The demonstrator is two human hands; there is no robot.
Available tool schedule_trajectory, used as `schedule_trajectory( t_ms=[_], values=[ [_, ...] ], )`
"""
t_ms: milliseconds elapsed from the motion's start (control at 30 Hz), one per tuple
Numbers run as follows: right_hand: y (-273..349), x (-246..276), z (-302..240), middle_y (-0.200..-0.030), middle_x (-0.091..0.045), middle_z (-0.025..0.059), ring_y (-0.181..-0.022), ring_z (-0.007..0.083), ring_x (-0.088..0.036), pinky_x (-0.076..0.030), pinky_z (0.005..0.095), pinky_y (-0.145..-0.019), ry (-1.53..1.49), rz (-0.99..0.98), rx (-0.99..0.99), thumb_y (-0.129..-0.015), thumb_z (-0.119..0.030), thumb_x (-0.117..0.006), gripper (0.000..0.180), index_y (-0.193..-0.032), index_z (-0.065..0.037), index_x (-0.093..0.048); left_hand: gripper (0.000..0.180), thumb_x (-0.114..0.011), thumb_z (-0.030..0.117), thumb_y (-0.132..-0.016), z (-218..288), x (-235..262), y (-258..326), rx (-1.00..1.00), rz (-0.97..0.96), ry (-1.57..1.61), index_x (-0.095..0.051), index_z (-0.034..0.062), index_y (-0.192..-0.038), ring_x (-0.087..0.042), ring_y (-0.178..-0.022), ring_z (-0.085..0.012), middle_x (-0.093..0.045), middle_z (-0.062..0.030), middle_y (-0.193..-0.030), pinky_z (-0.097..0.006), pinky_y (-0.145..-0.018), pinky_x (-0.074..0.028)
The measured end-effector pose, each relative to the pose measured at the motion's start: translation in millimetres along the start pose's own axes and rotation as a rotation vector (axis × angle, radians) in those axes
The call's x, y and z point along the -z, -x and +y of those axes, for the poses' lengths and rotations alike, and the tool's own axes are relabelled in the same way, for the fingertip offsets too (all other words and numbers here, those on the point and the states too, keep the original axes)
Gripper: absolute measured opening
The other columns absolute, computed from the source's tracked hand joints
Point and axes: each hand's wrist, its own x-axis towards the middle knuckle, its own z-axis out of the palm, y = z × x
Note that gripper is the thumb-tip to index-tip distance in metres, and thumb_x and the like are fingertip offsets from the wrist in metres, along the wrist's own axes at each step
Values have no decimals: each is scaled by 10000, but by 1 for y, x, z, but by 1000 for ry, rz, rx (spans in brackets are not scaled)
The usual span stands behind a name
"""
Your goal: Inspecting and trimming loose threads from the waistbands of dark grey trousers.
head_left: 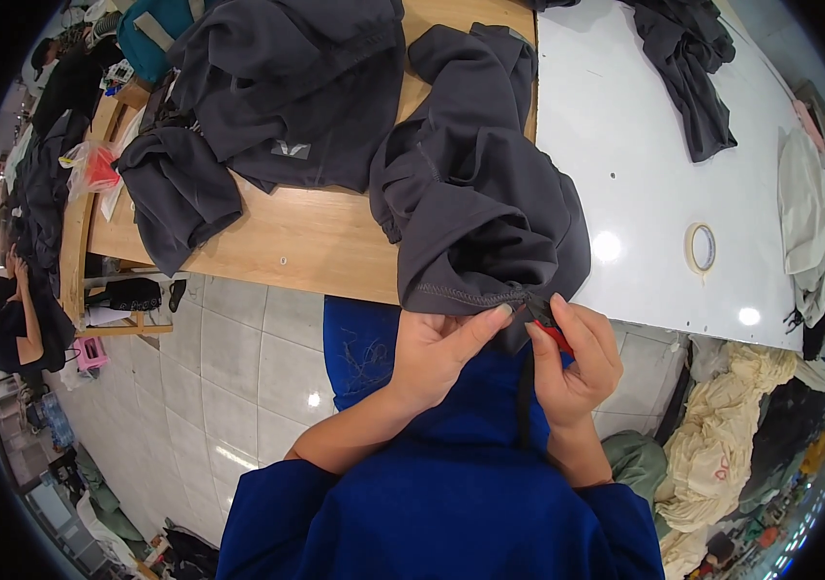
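The dark grey garment (475,208) is lying heaped on the tabletop (306,237), and its stitched hem is hanging over the tabletop's near edge, right down to the person's two hands. That hem is the landmark here: it is running roughly left to right along the near edge, and both hands are meeting it from below.

The left hand (432,353) is sitting just under the hem, a little left of its middle, fingers curled and thumb stretched toward the fabric edge, pinching or steadying it. The right hand (575,360) is sitting at the hem's right end, closed around small red-handled thread snips (548,324), whose tip is pointing up and left into the fabric edge. So the cutting tool is lying to the right of the pinched spot, and the right hand is the nearer one to the hem's end; the two hands are almost touching each other.

Farther from the hem, a roll of tape (702,247) is resting on the white sheet (645,164) covering the tabletop's right part, and a second dark garment (287,87) is spreading across the wood beyond.
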Motion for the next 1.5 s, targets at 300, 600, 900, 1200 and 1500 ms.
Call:
schedule_trajectory(
  t_ms=[300, 600, 900, 1200, 1500],
  values=[
    [-1, 0, 1, -863, -651, 112, -704, 210, -607, -467, 259, -611, -14, 12, -20, -629, 30, -768, 393, -1012, -12, -687, 210, -626, -44, -858, -7, 1, 2, -62, -17, -50, -605, -40, -1067, -614, -921, -121, -652, -103, -1008, -231, -819, -489],
    [0, 3, 3, -837, -645, 117, -678, 209, -589, -469, 255, -622, 5, -4, -6, -647, 44, -757, 341, -977, -6, -691, 224, -627, -40, -859, -9, 2, 2, -51, -16, -90, -602, -42, -1081, -614, -922, -126, -652, -105, -1012, -241, -821, -491],
    [-1, 0, -3, -937, -580, 68, -705, 82, -541, -423, 203, -570, -352, -103, -264, -659, -90, -826, 560, -1142, 19, -564, 241, -504, 115, -963, -9, 11, 2, -38, -25, -68, -547, -17, -1159, -641, -1005, -249, -639, -163, -1097, -349, -887, -525],
    [10, -17, 15, -1013, -571, 177, -858, 249, -550, -413, 286, -661, -277, -100, 31, -650, -88, -820, 414, -739, -80, -416, 590, -217, 464, -1009, 7, 27, -5, 194, 92, 96, -488, -2, -1250, -639, -1010, -253, -637, -149, -1123, -353, -875, -516],
    [5, -44, 34, -759, -611, 59, -577, 83, -513, -407, 186, -579, -494, -282, -235, -784, 32, -664, 203, -837, -39, -481, 630, -210, 505, -996, 40, 56, -13, 267, -68, 325, -453, -6, -1271, -596, -1098, -318, -568, -233, -1212, -358, -873, -539]
  ],
)
